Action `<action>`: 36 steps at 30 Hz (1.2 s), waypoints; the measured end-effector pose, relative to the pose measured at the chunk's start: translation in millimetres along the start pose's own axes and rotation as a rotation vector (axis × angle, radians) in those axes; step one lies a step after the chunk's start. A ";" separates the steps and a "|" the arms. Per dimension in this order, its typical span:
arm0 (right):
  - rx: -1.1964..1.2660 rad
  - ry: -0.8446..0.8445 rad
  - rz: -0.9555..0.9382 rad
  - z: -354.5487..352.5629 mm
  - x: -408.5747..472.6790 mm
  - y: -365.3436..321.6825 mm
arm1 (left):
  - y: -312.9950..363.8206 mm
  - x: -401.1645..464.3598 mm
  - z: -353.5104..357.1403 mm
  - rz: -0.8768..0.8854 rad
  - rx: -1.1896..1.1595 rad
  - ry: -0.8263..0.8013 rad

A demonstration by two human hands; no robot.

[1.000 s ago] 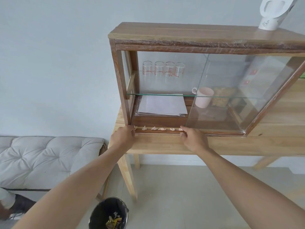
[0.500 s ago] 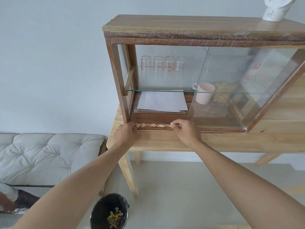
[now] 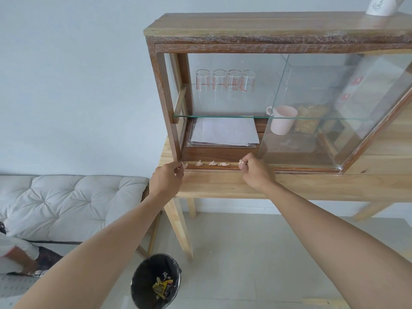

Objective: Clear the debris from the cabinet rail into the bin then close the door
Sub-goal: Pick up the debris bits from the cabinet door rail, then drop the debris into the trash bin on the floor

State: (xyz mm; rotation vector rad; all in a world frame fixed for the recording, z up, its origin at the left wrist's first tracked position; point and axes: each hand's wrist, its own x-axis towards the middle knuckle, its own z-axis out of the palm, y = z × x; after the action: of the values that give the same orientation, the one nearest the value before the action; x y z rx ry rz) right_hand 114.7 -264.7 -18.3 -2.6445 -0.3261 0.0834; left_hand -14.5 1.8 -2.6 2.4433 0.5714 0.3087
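1. At frame centre, a scrap of debris point(image 3: 241, 161) is pinched in the right hand point(image 3: 256, 172); another is pinched in the left hand point(image 3: 166, 178).
2. Three scraps are left on the cabinet rail point(image 3: 214, 166), so the sliding glass door point(image 3: 312, 112) cannot yet be closed.
3. The bin point(image 3: 156, 281) is seen at lower centre, under the table point(image 3: 289, 186).

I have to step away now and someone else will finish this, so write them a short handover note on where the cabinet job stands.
Left hand: pinching a debris scrap at the rail's left end.
Right hand: pinching another scrap beside the glass door's edge.
Three scraps lie loose on the cabinet rail between the hands.
Bin stands on the floor below, holding some wrappers.
Sliding glass door is open, pushed to the right.
Left: drop every scrap in the bin, then slide the door shut.
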 end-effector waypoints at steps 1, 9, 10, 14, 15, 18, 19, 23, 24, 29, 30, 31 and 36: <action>-0.015 0.003 0.005 -1.7 0.0 1.0 | -1.7 -2.2 -1.7 0.004 0.000 -0.004; 0.049 0.005 0.068 -7.3 -22.4 -16.3 | -22.3 -15.5 -21.8 0.008 -0.059 -0.068; 0.071 -0.009 0.061 -4.9 -29.5 -22.7 | -25.8 -17.6 -24.9 0.008 -0.054 -0.076; 0.183 -0.056 0.032 14.0 -65.0 -51.0 | -41.4 -29.4 -39.2 0.018 -0.029 -0.116; 0.217 -0.066 0.023 20.0 -74.1 -58.9 | -46.4 -32.0 -43.2 0.021 -0.033 -0.124; 0.281 -0.116 -0.029 40.8 -96.5 -83.5 | -64.4 -39.5 -54.8 0.026 -0.037 -0.132; 0.290 -0.142 -0.051 49.5 -103.0 -91.9 | -71.8 -43.3 -58.1 0.018 -0.053 -0.129; 0.285 -0.252 -0.106 92.8 -125.6 -122.6 | -110.4 -67.4 -67.3 -0.053 -0.099 -0.120; 0.270 -0.278 -0.122 105.1 -130.8 -129.7 | -122.5 -74.3 -69.1 -0.080 -0.084 -0.121; 0.210 -0.413 -0.182 165.9 -152.6 -151.6 | -193.6 -96.3 -69.8 -0.200 0.007 -0.155; 0.196 -0.441 -0.186 178.6 -155.7 -152.9 | -207.5 -99.8 -67.7 -0.230 0.018 -0.155; 0.176 -0.469 -0.195 191.5 -158.1 -153.1 | -221.3 -103.2 -64.4 -0.256 0.031 -0.156; 0.090 -0.591 -0.219 262.5 -162.0 -147.7 | -282.4 -115.0 -27.0 -0.357 0.128 -0.243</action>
State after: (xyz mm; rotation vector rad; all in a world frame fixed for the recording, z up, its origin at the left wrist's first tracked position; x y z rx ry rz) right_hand -104.3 -59.7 -182.5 -2.4241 -0.7791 0.7919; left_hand -217.3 166.4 -162.2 2.3913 0.9219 -0.1727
